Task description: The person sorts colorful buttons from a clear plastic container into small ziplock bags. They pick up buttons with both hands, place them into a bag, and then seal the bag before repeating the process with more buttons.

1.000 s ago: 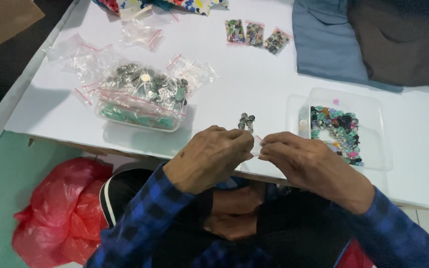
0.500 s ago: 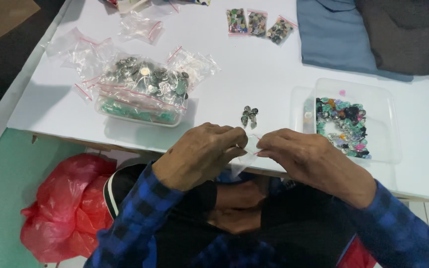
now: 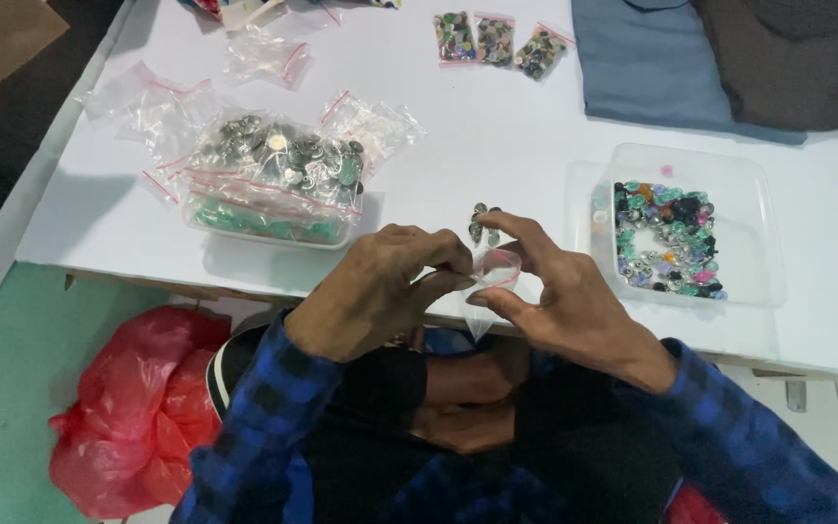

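At the near edge of the white table (image 3: 497,126), my left hand (image 3: 375,291) and my right hand (image 3: 564,296) hold a small clear zip bag (image 3: 490,281) with a red strip between them, its mouth pulled apart. My right hand's fingertips also pinch a small cluster of dark round beads or buttons (image 3: 482,221) just above the bag. A clear plastic tray (image 3: 729,170) of mixed green, pink and dark pieces lies right of my right hand.
A clear tub (image 3: 273,184) heaped with filled little bags stands left of my hands, empty zip bags (image 3: 157,107) behind it. Three filled bags (image 3: 497,41) lie at the back. Folded blue and dark cloth (image 3: 691,68) lies back right. A red plastic bag (image 3: 138,408) sits on the floor.
My hands have spread slightly apart, and the small bag's mouth now shows open between them. My right fingers have come up to the bead cluster above the bag.
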